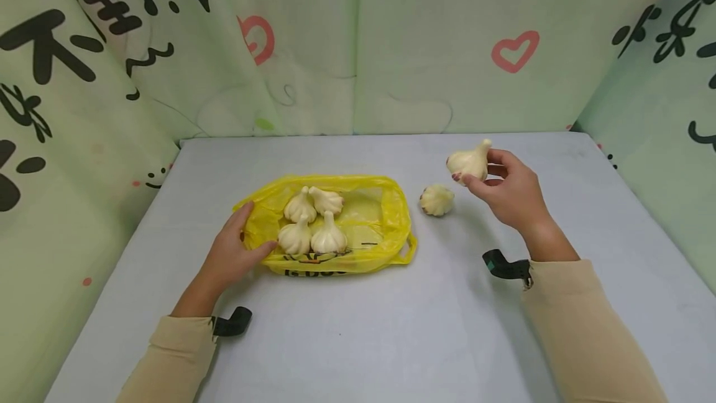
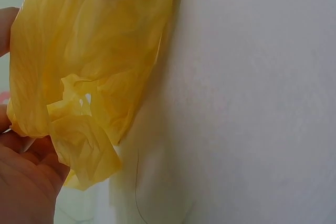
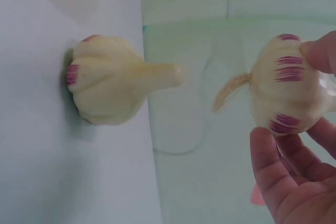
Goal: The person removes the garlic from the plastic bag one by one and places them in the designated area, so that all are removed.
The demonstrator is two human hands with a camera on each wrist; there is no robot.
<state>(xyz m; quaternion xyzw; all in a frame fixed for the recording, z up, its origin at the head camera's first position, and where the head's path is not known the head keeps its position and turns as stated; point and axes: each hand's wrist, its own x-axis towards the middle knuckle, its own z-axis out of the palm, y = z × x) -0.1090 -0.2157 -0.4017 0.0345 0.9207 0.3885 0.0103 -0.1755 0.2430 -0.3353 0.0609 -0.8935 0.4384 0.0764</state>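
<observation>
In the head view a yellow plastic bag (image 1: pixel 369 260) lies open on the table, with several garlic bulbs (image 1: pixel 329 235) grouped in its left part. My left hand (image 1: pixel 230 250) holds the bag's left edge, thumb at the front side; the left wrist view shows the bag's crumpled end (image 2: pixel 86 150) by the fingers. Above the table to the right, my right hand (image 1: pixel 511 188) pinches a garlic bulb (image 1: pixel 470 162) between thumb and fingers. Purple streaks and a root tuft show on that held bulb (image 3: pixel 286 85). Another garlic bulb (image 1: pixel 437 199) stands on the table between bag and right hand.
A white-covered table (image 1: pixel 358 341) carries everything. Behind it and at both sides hangs a pale green curtain (image 1: pixel 425 48) with dark characters and red hearts. Each wrist wears a black camera mount, one of them the right mount (image 1: pixel 506 265).
</observation>
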